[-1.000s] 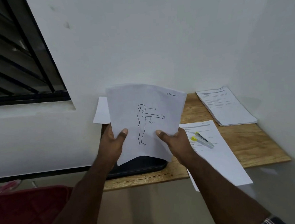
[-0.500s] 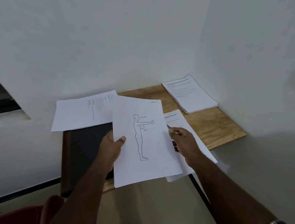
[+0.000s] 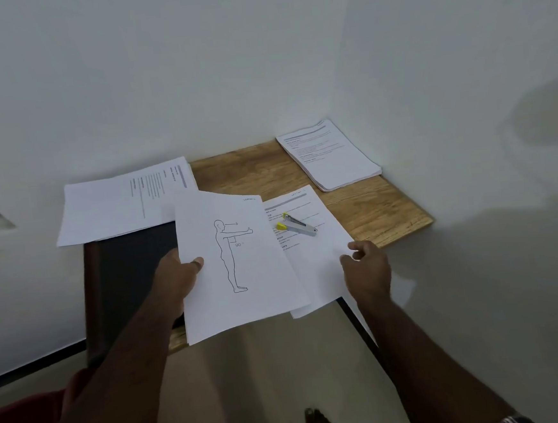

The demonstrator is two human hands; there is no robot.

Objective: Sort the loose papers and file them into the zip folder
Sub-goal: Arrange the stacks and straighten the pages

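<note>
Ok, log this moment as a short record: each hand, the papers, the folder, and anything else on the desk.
left hand: holds the figure sheet by its left edge
right hand: at the right edge of the text sheet, fingers loosely curled
stapler: lies on the text sheet
zip folder: dark, flat on the desk
sideways sheet: overlaps the folder's far edge
paper stack: far right corner

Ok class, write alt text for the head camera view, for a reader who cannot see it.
A person's left hand holds a sheet with a standing-figure drawing over a small wooden table, while the right hand reaches to a printed page with a yellow-tipped stapler on it. A dark zip folder lies left; paper stacks sit behind.
</note>
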